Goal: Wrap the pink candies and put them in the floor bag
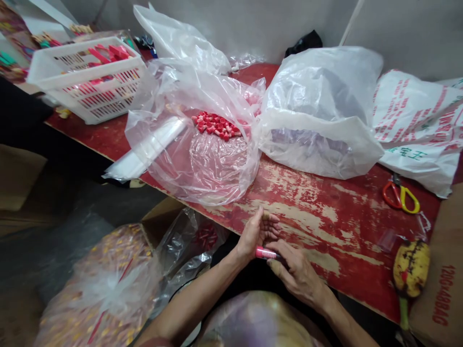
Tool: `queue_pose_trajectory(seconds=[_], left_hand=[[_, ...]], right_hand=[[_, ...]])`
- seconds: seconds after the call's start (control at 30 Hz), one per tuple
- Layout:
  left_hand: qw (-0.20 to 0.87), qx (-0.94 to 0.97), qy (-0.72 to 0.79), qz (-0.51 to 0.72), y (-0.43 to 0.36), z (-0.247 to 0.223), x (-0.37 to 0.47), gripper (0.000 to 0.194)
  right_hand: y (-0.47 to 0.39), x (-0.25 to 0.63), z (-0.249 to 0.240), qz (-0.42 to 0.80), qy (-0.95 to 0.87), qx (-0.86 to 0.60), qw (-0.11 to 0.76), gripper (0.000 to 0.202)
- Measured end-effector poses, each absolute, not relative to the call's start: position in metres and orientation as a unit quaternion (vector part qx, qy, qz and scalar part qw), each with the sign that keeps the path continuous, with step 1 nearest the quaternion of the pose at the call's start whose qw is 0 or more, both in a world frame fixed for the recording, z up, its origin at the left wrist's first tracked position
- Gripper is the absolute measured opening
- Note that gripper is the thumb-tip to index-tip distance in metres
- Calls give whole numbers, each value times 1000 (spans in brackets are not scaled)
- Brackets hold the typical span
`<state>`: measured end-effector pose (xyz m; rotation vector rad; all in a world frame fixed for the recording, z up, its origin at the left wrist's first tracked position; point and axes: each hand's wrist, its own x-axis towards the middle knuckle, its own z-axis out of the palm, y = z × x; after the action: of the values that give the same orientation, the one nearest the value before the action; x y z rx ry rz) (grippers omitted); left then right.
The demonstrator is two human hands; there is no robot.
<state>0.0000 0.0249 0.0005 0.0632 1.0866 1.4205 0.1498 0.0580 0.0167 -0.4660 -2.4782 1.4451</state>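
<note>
At far left a white slatted basket (88, 79) stands on the worn red surface (318, 212), holding red and pink pieces; below the surface's edge, lower left, a tied clear sack of small yellow and red bits (97, 284) sits beside a cardboard box (162, 219); further right an open clear plastic bag (202, 140) lies spread on the surface with a heap of small red caps (216, 125) inside it. At the near edge the left hand (257, 232) is cupped with its fingers curled, and the right hand (294, 272) meets it; together they pinch a small pink tube (265, 252), which lies level between the fingertips just off the surface's edge. Right of the open bag a large cloudy plastic bag (321, 111) billows, then a white sack with red print (419, 120); red-and-yellow scissors (401, 195) lie near a spotted banana (410, 267) at far right.
</note>
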Motion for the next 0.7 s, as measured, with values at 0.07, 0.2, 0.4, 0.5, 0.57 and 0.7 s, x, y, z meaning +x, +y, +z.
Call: queue_pose_trajectory(seconds=[0.07,0.2,0.4,0.5,0.57,0.7], left_hand=[[629,25,471,619,24,1,-1,57],[649,45,466,600,20,4,3,63],[688,30,500,525,11,7,15,68],[670,29,558,490,7,8,21,71],[649,40,580,492,6,8,23,72],[626,56,591,505,9,6,21,77]], right_hand=[[58,149,18,482,-852,-150,141,21],[56,147,19,467,-864,-137,128,19],[46,146,16,488,-857,-119,114,11],[41,148,12,470,-862,-100,159,10],[38,148,5,459,-863,-84,194,16],[36,144,-13,417,-862,-66,281,22]])
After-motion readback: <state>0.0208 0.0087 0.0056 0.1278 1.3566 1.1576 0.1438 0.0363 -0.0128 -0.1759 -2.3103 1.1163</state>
